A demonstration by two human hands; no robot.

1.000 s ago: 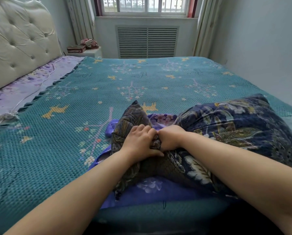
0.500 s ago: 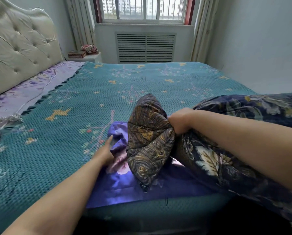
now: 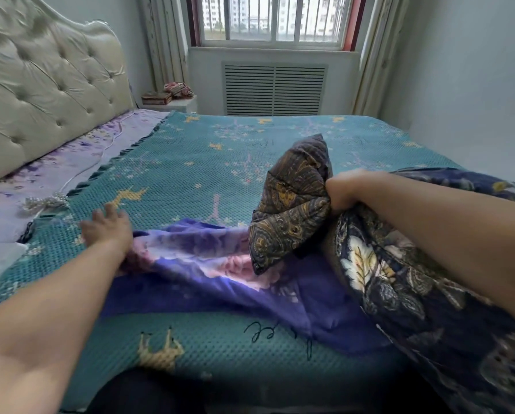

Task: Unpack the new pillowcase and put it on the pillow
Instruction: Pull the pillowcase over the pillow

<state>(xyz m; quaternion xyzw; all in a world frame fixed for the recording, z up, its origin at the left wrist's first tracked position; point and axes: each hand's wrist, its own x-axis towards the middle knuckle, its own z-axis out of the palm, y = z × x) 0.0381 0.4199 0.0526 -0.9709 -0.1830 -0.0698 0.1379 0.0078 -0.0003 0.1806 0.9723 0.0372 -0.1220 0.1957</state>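
— Fingers (image 3: 110, 212) on our left hand (image 3: 108, 230) spread, blurred, at the purple pillowcase (image 3: 208, 258) edge; grip unclear.
— Right hand (image 3: 344, 189) clenches the brown pillow (image 3: 292, 204) end; its fingers are hidden. Dark floral cover (image 3: 414, 294) is cut off right, all on the bed (image 3: 190, 162).

Blurred left hand (image 3: 107, 231), dark floral pillowcase (image 3: 429, 294) cut off at right edge, purple floral cloth (image 3: 220, 264) partly hidden under brown paisley pillow (image 3: 292, 210), right hand (image 3: 344, 189) fingertips buried in fabric

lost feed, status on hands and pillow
Left hand open on purple pillowcase. Right hand grips pillow, its end raised. Nothing in the way.
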